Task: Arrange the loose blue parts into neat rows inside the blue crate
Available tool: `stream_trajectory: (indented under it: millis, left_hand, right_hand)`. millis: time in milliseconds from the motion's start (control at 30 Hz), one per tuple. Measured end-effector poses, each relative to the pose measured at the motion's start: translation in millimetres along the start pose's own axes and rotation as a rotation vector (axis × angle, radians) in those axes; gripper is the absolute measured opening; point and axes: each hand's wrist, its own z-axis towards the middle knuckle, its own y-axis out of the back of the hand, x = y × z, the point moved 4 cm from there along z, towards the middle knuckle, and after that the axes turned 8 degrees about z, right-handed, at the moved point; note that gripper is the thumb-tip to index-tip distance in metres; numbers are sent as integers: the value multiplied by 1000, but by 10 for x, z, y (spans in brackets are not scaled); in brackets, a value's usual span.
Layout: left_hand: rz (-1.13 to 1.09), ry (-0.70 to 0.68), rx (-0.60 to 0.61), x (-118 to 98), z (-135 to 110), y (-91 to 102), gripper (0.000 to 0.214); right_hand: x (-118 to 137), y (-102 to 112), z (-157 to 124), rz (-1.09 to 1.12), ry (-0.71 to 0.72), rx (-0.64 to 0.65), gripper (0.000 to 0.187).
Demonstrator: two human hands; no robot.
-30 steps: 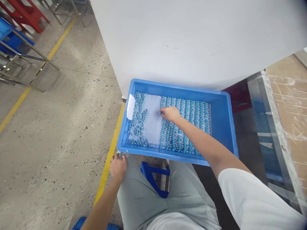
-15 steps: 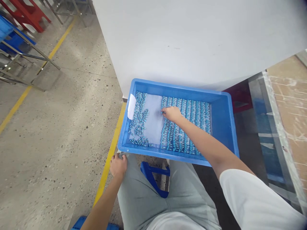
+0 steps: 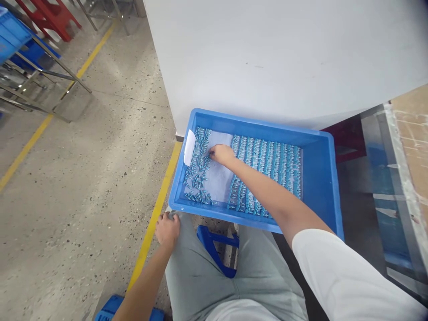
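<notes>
A blue plastic bin [image 3: 261, 123] holds small blue pieces with pointed metallic ends. Loose pieces [image 3: 196, 171] lie jumbled along its left side, while neat rows of pieces [image 3: 264, 154] fill the middle and right. Between them shows a bare strip of white sheet [image 3: 219, 180]. My right hand [image 3: 222, 154] is over this strip, its fingertips pinched together at the edge of the jumbled pieces; anything between them is too small to make out. My left hand [image 3: 167, 228] rests on my left knee beside the bin's near left corner, fingers laid over the trousers and holding nothing.
A white panel [image 3: 267, 58] rises behind the bin. At right stand a metal-edged rack and a cardboard surface [image 3: 413, 129]. Blue bins on metal stands [image 3: 43, 71] and a red stool [image 3: 55, 20] are at far left. A yellow line [image 3: 157, 205] crosses the floor.
My right hand has moved left, from the edge of the neat rows across the white strip to the jumbled pieces. My left hand stays on the knee. The view has shifted slightly.
</notes>
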Motion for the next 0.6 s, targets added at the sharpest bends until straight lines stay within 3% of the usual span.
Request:
stream_trajectory:
  millis: [167,400,600]
  left_hand:
    - [-4,-5,3,35,16,-28,49]
    - [-20,-28,-8,74,57,-88,49]
    - [-15,-29,3,45,52,-67,48]
  right_hand:
    - [3,-63,-148,-62,27,24,34]
    - [-222,-236,-444,-121,50,46,34]
    - [-406,-244,-529,-130,25,43,35]
